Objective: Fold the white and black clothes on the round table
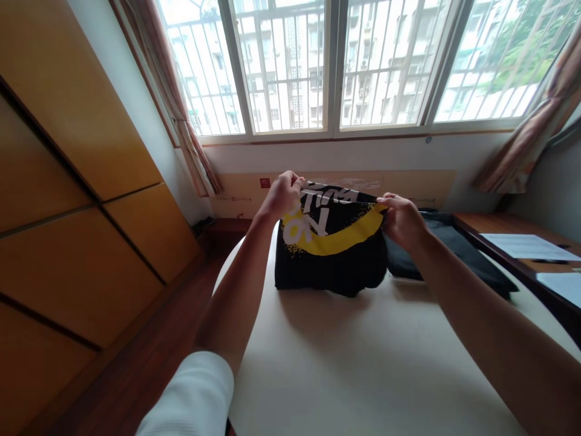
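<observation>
A black T-shirt-like garment with a yellow band and white lettering is folded into a rough rectangle over the pale tabletop. My left hand pinches its upper left corner. At the upper right corner, the fingers of my right hand are closed on the fabric. The top edge is stretched taut between both hands and raised, while the lower edge hangs down at or close to the table. The garment's far side is hidden.
Dark folded cloth lies right of the garment. Farther right, a brown desk carries paper sheets and a pen. A wooden cabinet stands left; a barred window and curtains are ahead.
</observation>
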A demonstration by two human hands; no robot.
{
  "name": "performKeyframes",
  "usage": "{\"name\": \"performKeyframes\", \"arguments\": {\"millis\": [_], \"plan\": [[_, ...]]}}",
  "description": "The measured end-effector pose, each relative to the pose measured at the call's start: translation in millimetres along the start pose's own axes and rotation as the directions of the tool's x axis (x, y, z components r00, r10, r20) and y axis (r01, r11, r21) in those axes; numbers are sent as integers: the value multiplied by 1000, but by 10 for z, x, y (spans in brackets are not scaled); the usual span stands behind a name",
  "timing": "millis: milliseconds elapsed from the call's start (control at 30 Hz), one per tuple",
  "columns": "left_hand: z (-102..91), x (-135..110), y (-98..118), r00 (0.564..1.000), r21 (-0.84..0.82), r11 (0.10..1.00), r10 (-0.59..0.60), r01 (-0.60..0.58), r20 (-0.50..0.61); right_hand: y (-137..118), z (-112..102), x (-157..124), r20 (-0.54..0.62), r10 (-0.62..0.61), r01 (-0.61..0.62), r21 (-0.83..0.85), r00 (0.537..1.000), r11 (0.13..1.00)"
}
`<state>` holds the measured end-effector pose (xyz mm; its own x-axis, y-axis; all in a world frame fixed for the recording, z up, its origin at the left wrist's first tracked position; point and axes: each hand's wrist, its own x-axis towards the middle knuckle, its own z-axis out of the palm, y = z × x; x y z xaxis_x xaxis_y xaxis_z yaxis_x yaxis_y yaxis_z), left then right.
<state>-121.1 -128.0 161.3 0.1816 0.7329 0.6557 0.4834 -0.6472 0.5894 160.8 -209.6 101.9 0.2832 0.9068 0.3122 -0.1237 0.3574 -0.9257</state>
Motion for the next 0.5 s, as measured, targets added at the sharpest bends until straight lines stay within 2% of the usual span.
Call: {"name": "performKeyframes", "arguments": {"millis": [67,100,200,333,400,500], "plan": [[-42,47,-22,993,-80,996,-54,46,-101,-41,-85,78,-164,-44,51,44,986,998],[-70,77,-22,986,-138,989,-82,61,-149,-69,-127,107,-207,-47,59,54,977,997],[-151,167,19,961,-258,965,-107,39,-255,-168,-268,168,-199,-39,42,12,979,999],[-135,212,69,958,-226,974,-41,-25,-283,-239,-496,251,-191,-52,16,-187,980,982],[-75,212,38,966,-218,976,-54,-3,-254,-229,-632,303,-199,-68,-11,-369,978,929],[16,221,-100,968,-238,970,-111,56,-225,-161,-881,366,-193,-85,-66,-665,978,744]]}}
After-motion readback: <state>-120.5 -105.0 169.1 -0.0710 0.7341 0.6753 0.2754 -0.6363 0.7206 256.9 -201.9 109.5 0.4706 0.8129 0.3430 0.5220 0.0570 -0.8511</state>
